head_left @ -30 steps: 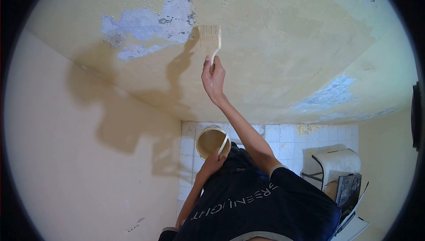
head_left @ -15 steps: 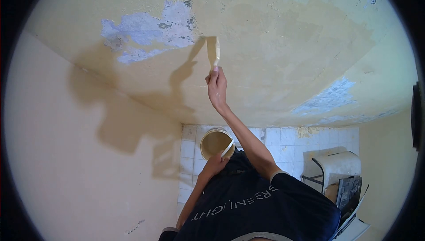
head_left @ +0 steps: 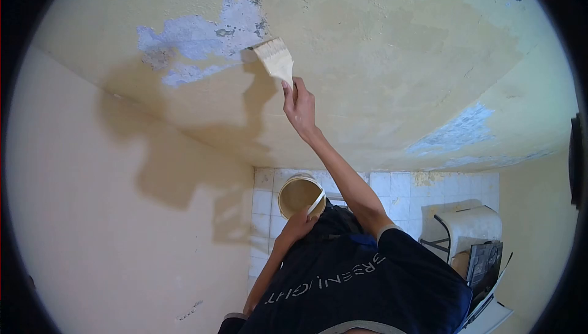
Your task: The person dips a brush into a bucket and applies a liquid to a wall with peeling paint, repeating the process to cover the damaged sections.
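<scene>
A person's right hand (head_left: 300, 110), clamped around the handle of a flat cream paintbrush (head_left: 275, 58), holds its bristles at or just off a yellow plaster wall (head_left: 367, 89), beside the lower right edge of a pale, peeled patch (head_left: 190, 34). The left hand (head_left: 300, 222) closes on the white strap handle (head_left: 316, 201) of a round cream bucket (head_left: 300, 183), near the far left corner of a white tiled floor (head_left: 398, 190). The work looks partway along: a darker yellow coat appears to cover a broad area right of the brush, while pale patches remain uncoated toward the wall's left, top and lower right edges. Counted: one brush, one bucket, two hands, at least four patches.
</scene>
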`<action>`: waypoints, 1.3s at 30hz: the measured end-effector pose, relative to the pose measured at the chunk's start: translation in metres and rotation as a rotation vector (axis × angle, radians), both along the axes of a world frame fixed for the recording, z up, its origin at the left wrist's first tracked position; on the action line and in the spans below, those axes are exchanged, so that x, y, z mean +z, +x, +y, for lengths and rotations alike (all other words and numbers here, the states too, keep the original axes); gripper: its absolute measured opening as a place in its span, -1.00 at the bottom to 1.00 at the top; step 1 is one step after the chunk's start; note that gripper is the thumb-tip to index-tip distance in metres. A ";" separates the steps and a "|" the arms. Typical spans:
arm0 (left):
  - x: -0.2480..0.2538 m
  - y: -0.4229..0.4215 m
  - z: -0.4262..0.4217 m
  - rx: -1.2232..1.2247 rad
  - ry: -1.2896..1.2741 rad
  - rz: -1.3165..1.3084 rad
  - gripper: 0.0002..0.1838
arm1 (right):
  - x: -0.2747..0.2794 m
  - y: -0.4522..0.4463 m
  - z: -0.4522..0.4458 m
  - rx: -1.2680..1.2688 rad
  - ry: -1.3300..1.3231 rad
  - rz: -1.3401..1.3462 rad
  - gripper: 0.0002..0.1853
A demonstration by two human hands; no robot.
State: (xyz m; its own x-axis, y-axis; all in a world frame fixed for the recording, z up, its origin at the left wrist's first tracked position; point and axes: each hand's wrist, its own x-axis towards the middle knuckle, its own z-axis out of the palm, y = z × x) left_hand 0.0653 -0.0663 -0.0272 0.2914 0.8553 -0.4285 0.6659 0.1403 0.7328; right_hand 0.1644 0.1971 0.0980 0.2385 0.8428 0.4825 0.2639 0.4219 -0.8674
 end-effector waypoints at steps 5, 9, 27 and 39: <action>0.020 0.003 0.011 -0.049 -0.169 0.053 -0.40 | 0.006 0.004 0.001 0.039 -0.046 -0.072 -0.77; 0.003 0.002 0.006 -0.042 -0.061 0.026 -0.42 | 0.010 0.000 -0.006 0.014 -0.072 0.020 -0.69; -0.001 0.000 0.007 -0.036 -0.010 -0.002 -0.40 | 0.023 -0.008 -0.014 0.053 -0.175 0.124 -0.62; -0.003 0.000 0.009 -0.019 -0.034 0.010 -0.38 | 0.016 -0.002 -0.007 0.061 -0.171 0.229 -0.59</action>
